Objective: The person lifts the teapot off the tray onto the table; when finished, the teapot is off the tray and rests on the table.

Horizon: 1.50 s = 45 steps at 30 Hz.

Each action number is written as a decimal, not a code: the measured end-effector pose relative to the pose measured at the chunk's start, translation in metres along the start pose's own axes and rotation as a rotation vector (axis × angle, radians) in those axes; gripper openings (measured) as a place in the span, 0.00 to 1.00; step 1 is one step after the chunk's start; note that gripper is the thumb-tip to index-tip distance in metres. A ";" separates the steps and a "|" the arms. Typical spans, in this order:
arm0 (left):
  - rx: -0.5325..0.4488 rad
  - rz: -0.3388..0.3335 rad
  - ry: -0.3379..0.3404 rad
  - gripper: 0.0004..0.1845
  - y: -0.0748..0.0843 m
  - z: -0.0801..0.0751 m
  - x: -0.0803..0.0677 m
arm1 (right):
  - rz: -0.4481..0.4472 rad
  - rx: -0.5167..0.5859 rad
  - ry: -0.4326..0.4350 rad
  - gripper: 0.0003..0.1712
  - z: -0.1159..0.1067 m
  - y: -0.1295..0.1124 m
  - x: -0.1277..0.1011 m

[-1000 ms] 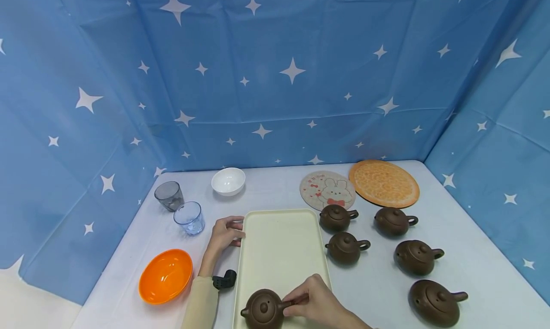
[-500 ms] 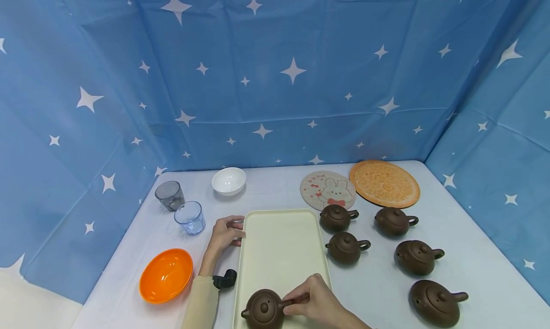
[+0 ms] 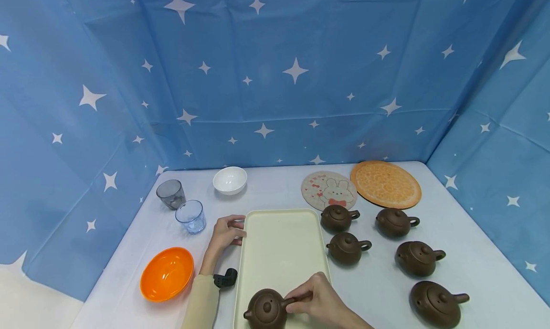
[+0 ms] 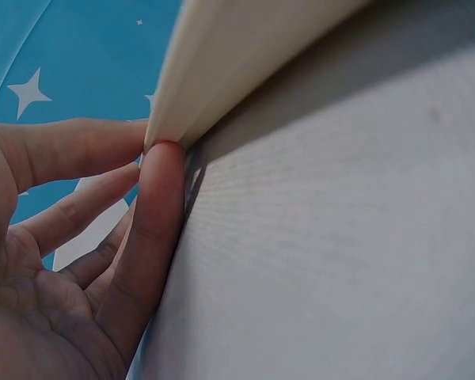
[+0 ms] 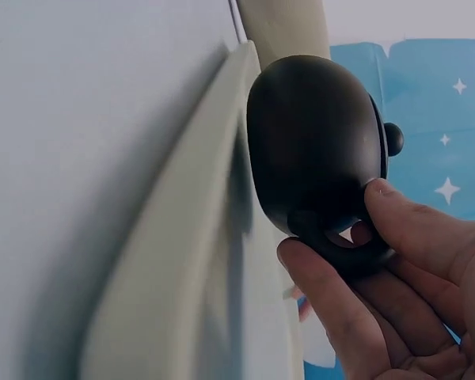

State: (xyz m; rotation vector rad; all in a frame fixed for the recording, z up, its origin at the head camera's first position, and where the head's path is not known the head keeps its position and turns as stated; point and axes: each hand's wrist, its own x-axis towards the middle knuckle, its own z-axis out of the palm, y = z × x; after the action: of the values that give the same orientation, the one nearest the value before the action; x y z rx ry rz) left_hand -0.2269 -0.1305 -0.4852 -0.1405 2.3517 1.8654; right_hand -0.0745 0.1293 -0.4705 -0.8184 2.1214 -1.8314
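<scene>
My right hand [image 3: 320,300] holds a dark brown teapot [image 3: 266,309] by its handle, with thumb and fingers around it, also seen on the teapot body [image 5: 313,142] in the right wrist view. The teapot is upright at the near end of the cream tray [image 3: 283,252], its spout pointing left. Whether its base touches the tray is hard to tell. At the tray's left side, my left hand [image 3: 225,232] pinches the rim; the left wrist view shows fingertips meeting at the tray edge [image 4: 198,79].
Several more brown teapots [image 3: 345,248] stand right of the tray. Behind them lie a rabbit mat [image 3: 320,188] and an orange round mat [image 3: 384,183]. Leftward are an orange bowl [image 3: 167,274], a blue glass [image 3: 191,217], a grey glass [image 3: 171,195] and a white bowl [image 3: 229,181].
</scene>
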 end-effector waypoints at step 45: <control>0.004 0.005 -0.037 0.27 0.025 -0.003 -0.019 | 0.148 -0.140 0.091 0.11 -0.125 -0.031 -0.070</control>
State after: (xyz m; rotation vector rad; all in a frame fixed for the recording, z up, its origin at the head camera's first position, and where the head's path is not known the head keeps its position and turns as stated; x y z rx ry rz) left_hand -0.2123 -0.1277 -0.4572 -0.0984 2.3337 1.8486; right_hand -0.0724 0.2697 -0.4288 -0.5992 2.3208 -1.6917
